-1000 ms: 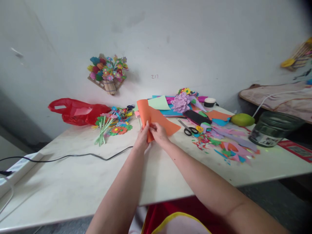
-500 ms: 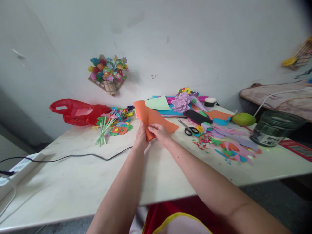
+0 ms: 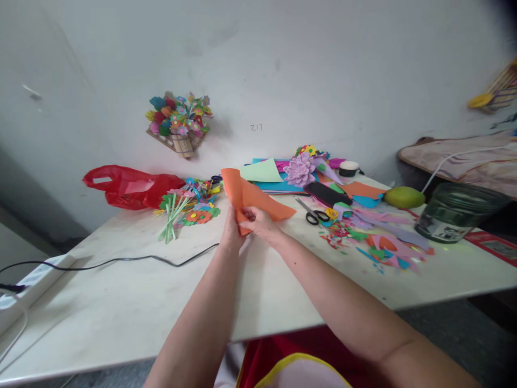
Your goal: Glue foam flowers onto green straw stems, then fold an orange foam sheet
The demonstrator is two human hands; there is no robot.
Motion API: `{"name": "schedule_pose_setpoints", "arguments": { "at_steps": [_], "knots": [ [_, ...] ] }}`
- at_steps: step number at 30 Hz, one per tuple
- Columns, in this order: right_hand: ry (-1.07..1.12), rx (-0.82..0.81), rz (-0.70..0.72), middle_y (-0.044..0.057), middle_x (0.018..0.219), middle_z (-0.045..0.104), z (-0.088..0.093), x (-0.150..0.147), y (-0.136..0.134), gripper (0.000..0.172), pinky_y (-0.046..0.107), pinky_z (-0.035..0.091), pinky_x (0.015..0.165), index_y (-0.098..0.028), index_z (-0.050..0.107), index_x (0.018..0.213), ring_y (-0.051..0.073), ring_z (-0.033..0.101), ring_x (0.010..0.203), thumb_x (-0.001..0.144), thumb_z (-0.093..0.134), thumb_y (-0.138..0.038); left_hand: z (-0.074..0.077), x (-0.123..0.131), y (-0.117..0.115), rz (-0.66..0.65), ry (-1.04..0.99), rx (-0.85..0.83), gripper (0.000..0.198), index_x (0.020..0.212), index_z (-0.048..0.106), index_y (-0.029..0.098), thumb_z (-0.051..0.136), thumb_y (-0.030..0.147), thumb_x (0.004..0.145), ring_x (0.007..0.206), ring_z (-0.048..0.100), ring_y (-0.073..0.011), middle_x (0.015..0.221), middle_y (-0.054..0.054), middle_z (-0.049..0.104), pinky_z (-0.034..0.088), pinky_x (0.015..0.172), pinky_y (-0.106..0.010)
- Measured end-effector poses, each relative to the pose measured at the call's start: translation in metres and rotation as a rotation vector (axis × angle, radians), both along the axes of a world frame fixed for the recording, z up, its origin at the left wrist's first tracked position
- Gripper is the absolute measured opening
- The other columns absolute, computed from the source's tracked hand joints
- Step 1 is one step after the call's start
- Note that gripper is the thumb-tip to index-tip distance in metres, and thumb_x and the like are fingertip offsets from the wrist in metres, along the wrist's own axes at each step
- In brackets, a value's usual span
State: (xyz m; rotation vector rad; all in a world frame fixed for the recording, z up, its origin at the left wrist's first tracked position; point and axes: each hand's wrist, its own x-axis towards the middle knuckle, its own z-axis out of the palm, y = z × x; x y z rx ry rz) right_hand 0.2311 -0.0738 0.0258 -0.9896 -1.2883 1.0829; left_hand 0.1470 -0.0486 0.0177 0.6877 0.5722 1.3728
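An orange craft sheet (image 3: 258,198), bent over into a loose fold or cone, is held above the middle of the table. My left hand (image 3: 231,229) is closed round its lower left side; the fingers behind the sheet are hidden. My right hand (image 3: 258,223) pinches the sheet near its lower edge, thumb and fingers bent together. To the right of the sheet lie black-handled scissors (image 3: 314,214). A pale green sheet (image 3: 262,171) rests on other coloured sheets just behind it.
Left of my hands are pale green stems (image 3: 173,218), foam flowers (image 3: 198,216) and a red plastic bag (image 3: 133,186). A black cable (image 3: 153,258) runs to a power strip (image 3: 36,280). On the right are colourful scraps (image 3: 383,250), a phone (image 3: 327,194), a green fruit (image 3: 404,198) and a glass jar (image 3: 452,213).
My right hand's fingers have shifted slightly down and curled more on the orange sheet's lower part. The sheet's upper left end has tipped slightly. Everything else stays in place.
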Motion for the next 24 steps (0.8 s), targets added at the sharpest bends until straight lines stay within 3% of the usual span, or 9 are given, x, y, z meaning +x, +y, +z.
{"name": "schedule_pose_setpoints", "arguments": {
  "at_steps": [10, 14, 17, 20, 24],
  "knots": [
    [-0.017, 0.041, -0.106, 0.005, 0.103, 0.063, -0.0056, 0.0020, 0.0077, 0.047, 0.033, 0.046, 0.086, -0.019, 0.060, 0.104, 0.018, 0.058, 0.094, 0.057, 0.064, -0.012, -0.0012, 0.0017, 0.0026, 0.076, -0.026, 0.111, 0.025, 0.092, 0.062, 0.015, 0.061, 0.035, 0.077, 0.073, 0.064, -0.0130, 0.080, -0.003, 0.067, 0.050, 0.075, -0.024],
    [0.093, 0.014, -0.107, 0.004, 0.097, 0.063, -0.0028, 0.0022, 0.0062, 0.038, 0.032, 0.046, 0.084, -0.019, 0.062, 0.100, 0.016, 0.059, 0.088, 0.062, 0.065, -0.021, -0.0035, 0.0004, 0.0035, 0.031, -0.005, 0.113, 0.032, 0.096, 0.061, 0.016, 0.063, 0.039, 0.075, 0.082, 0.065, -0.0171, 0.085, -0.005, 0.068, 0.050, 0.078, -0.027],
    [0.182, -0.014, -0.099, 0.003, 0.094, 0.065, -0.0017, 0.0045, 0.0071, 0.036, 0.030, 0.046, 0.083, -0.019, 0.062, 0.097, 0.015, 0.059, 0.085, 0.061, 0.064, -0.018, -0.0051, -0.0001, 0.0044, 0.000, -0.004, 0.116, 0.036, 0.099, 0.061, 0.015, 0.064, 0.040, 0.074, 0.086, 0.065, -0.0193, 0.085, -0.006, 0.068, 0.050, 0.081, -0.029],
    [0.307, -0.019, -0.018, 0.003, 0.094, 0.066, 0.0000, 0.0068, 0.0070, 0.034, 0.029, 0.046, 0.082, -0.018, 0.063, 0.094, 0.015, 0.059, 0.087, 0.061, 0.065, -0.019, -0.0049, 0.0011, 0.0034, -0.003, -0.022, 0.116, 0.035, 0.100, 0.060, 0.015, 0.065, 0.037, 0.074, 0.087, 0.065, -0.0188, 0.086, -0.007, 0.068, 0.050, 0.083, -0.029],
    [0.372, -0.059, -0.005, 0.003, 0.081, 0.067, 0.0005, 0.0070, 0.0058, 0.022, 0.028, 0.046, 0.077, -0.017, 0.063, 0.077, 0.016, 0.061, 0.081, 0.063, 0.067, -0.033, -0.0029, 0.0039, -0.0001, -0.008, -0.014, 0.109, 0.032, 0.098, 0.061, 0.016, 0.065, 0.038, 0.075, 0.093, 0.064, -0.0205, 0.092, -0.007, 0.069, 0.049, 0.086, -0.031]
  ]
}}
